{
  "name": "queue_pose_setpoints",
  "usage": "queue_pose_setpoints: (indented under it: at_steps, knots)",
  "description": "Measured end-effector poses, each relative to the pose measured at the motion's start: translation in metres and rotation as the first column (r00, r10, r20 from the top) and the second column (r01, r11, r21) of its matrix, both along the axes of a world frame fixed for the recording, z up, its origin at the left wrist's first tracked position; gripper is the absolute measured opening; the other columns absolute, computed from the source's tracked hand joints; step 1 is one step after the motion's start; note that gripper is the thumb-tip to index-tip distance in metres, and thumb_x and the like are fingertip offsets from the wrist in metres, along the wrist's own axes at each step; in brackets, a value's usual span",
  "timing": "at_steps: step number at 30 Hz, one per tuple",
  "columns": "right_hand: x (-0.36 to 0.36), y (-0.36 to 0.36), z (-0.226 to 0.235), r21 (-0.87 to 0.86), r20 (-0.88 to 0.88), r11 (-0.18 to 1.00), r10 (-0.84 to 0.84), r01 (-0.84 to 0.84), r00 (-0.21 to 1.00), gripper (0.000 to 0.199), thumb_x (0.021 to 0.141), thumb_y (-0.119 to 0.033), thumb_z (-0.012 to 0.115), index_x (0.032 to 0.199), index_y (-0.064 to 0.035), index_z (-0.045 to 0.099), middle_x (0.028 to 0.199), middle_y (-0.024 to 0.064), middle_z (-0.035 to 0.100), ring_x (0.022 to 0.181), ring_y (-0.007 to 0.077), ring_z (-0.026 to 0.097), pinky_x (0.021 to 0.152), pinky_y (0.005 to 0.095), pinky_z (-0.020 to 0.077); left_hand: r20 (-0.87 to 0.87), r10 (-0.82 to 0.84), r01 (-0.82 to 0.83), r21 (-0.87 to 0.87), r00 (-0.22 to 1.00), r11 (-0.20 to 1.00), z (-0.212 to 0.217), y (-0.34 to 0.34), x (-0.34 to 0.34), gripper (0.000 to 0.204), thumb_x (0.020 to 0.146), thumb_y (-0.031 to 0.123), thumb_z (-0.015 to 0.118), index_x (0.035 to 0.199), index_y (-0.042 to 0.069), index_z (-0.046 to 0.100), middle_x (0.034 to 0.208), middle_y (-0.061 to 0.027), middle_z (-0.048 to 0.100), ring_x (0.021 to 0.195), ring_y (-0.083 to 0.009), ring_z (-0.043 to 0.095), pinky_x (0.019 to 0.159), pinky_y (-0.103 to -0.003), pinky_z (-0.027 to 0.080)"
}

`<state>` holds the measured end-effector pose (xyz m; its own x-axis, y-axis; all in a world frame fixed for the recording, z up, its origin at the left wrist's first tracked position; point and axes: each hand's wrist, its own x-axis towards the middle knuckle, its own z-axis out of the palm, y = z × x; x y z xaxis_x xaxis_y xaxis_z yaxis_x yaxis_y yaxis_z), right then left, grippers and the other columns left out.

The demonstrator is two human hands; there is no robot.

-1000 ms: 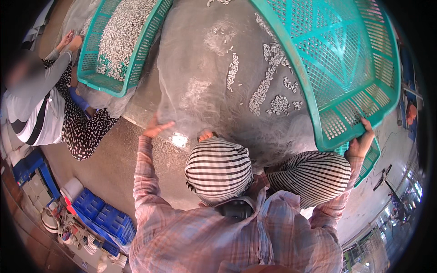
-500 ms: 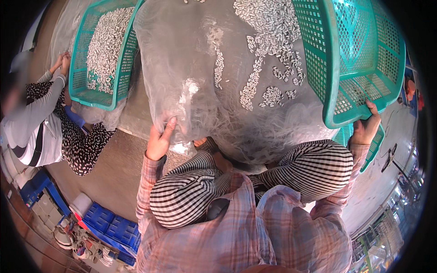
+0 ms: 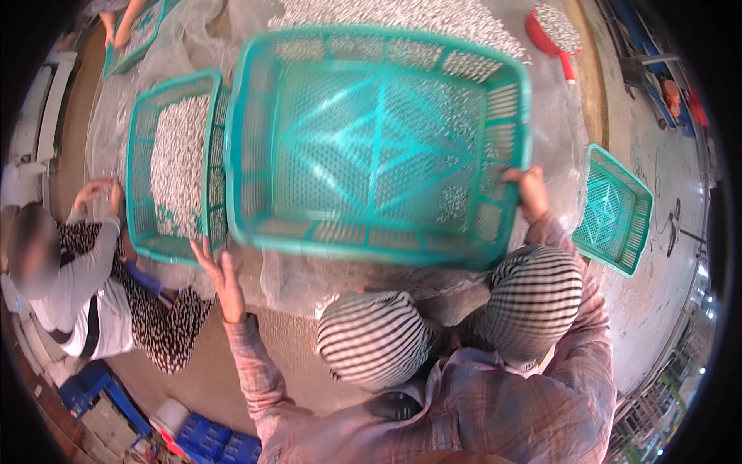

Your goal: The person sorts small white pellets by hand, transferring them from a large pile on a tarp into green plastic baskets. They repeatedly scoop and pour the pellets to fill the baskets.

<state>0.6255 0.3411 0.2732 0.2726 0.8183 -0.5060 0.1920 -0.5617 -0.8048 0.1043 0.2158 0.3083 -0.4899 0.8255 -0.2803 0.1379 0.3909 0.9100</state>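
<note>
Four teal baskets (image 3: 371,147), one gripped by right hand (image 3: 532,193); one red scoop (image 3: 543,45).

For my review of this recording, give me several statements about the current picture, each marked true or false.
1. The right hand grips the large green basket. True.
2. The red scoop is empty. False: the red scoop holds white pieces.
3. The left hand is clenched into a fist. False: the left hand is open.
4. A co-worker is to the left of the large green basket. True.
</note>
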Motion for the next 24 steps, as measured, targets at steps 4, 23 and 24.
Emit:
queue_pose_setpoints:
  at_steps: [4, 23, 24]
  knots:
    - [-0.019, 0.02, 0.002, -0.027, -0.087, 0.978, 0.206, -0.209, 0.975, 0.02, 0.072, -0.008, 0.063, 0.084, 0.0072, 0.067, 0.072, 0.0097, 0.065, 0.064, 0.0176, 0.06, 0.055, 0.0301, 0.0474, -0.051, -0.187, 0.186, -0.021, 0.981, 0.982, -0.025, 0.024, -0.004, 0.094, 0.088, 0.013, 0.066, 0.151, 0.014, -0.004, 0.152, -0.0243, 0.013, 0.137, -0.0358, 0.025, 0.108, -0.044, 0.029]
    - [0.289, 0.339, -0.094, 0.02, -0.357, 0.997, 0.072, -0.069, 0.932, 0.038, 0.088, -0.029, 0.065, 0.116, -0.0055, 0.054, 0.068, 0.0001, 0.056, 0.048, 0.0068, 0.051, 0.044, 0.0191, 0.0424, -0.636, -0.746, 0.699, -0.441, 0.199, 0.562, 0.0, 0.204, 0.234, 0.075, 0.071, 0.002, 0.068, 0.14, 0.013, 0.041, 0.149, -0.019, 0.028, 0.133, -0.0426, 0.03, 0.108, -0.05, 0.03]
    - [0.289, 0.335, -0.1, 0.069, -0.466, 0.993, 0.117, -0.096, 0.877, 0.021, 0.088, -0.019, 0.063, 0.102, -0.0043, 0.057, 0.065, -0.0031, 0.05, 0.044, 0.0047, 0.043, 0.042, 0.0213, 0.0395, -0.628, -0.742, 0.701, -0.419, 0.235, 0.577, -0.011, 0.205, 0.241, 0.072, 0.072, 0.001, 0.067, 0.139, 0.013, 0.043, 0.149, -0.0173, 0.028, 0.132, -0.0436, 0.03, 0.108, -0.05, 0.032]
